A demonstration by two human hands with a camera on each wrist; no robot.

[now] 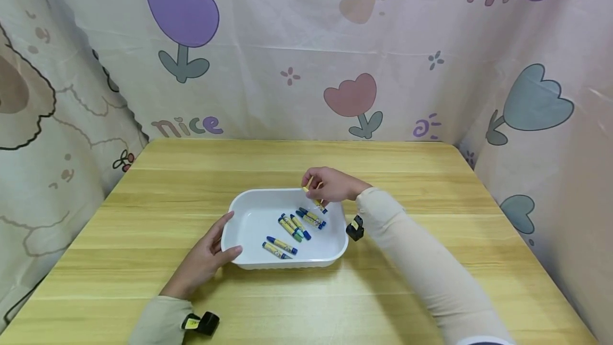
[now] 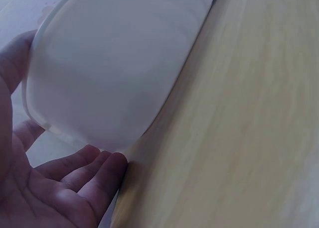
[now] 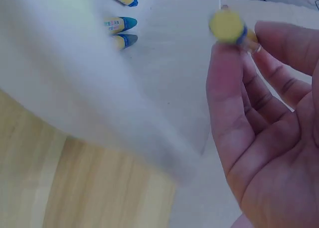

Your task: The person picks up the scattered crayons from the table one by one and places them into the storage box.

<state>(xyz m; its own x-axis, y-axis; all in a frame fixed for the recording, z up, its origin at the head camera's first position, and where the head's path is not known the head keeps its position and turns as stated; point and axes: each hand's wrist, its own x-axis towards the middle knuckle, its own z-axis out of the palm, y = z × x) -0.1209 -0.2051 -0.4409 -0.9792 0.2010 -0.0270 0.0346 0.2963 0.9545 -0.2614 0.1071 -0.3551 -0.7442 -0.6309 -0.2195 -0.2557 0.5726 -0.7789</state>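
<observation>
A white rectangular tray (image 1: 256, 220) stands on the table with several crayons (image 1: 281, 245) in blue-and-yellow wrappers lying loose inside. Its left end is held by my left hand (image 1: 203, 260), thumb over the rim and other fingers along the outer wall. In the left wrist view those fingers (image 2: 107, 180) reach beneath the tray's rounded end. Above the tray's far right corner, my right hand (image 1: 332, 184) pinches a yellow crayon (image 3: 227, 26) between thumb and fingers. Its round yellow end faces the right wrist camera; the fingers partly cover its length.
The light wood table (image 1: 407, 166) extends around the tray on all sides. A printed cloth (image 1: 268, 25) with flowers and lettering hangs behind and at both sides. Small black devices (image 1: 355, 228) are strapped at both wrists.
</observation>
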